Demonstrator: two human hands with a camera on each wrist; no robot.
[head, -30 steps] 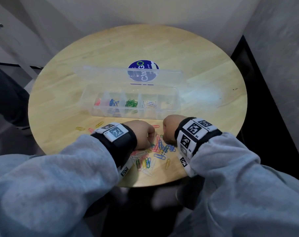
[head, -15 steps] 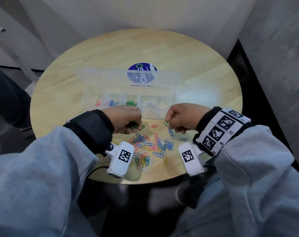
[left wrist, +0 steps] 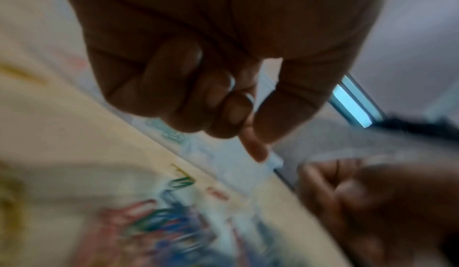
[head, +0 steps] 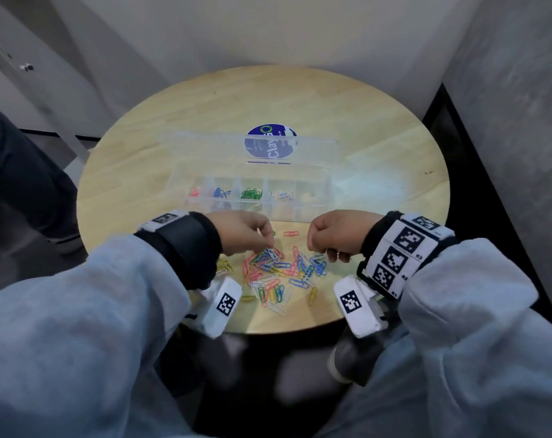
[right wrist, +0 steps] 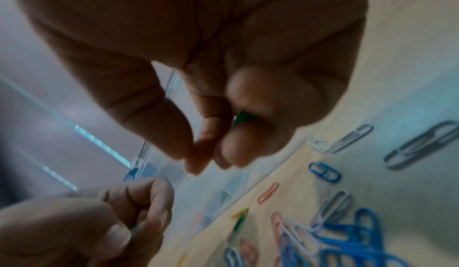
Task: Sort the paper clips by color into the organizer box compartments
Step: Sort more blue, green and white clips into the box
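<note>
The clear organizer box (head: pixel 327 202) stands open mid-table, with red, blue, green (head: pixel 251 193) and white clips in separate compartments. A mixed pile of paper clips (head: pixel 278 273) lies near the table's front edge. Both hands hover over the pile's far side, just in front of the box. My left hand (head: pixel 268 243) has its fingers curled, and the right wrist view shows it pinching a green clip (right wrist: pixel 133 227). My right hand (head: pixel 315 246) is curled too, with a green clip (right wrist: pixel 244 119) tucked among its fingers. The left wrist view is blurred.
The box's clear lid (head: pixel 252 147) lies open behind it, over a round blue sticker (head: pixel 270 134). A lone red clip (head: pixel 291 233) lies between the hands. Yellow clips (head: pixel 225 266) sit left of the pile. Walls close in behind and to the right of the round table (head: pixel 379 137).
Both hands have lifted off the pile and rolled their wrists over. They have moved toward the box, each with a green clip.
</note>
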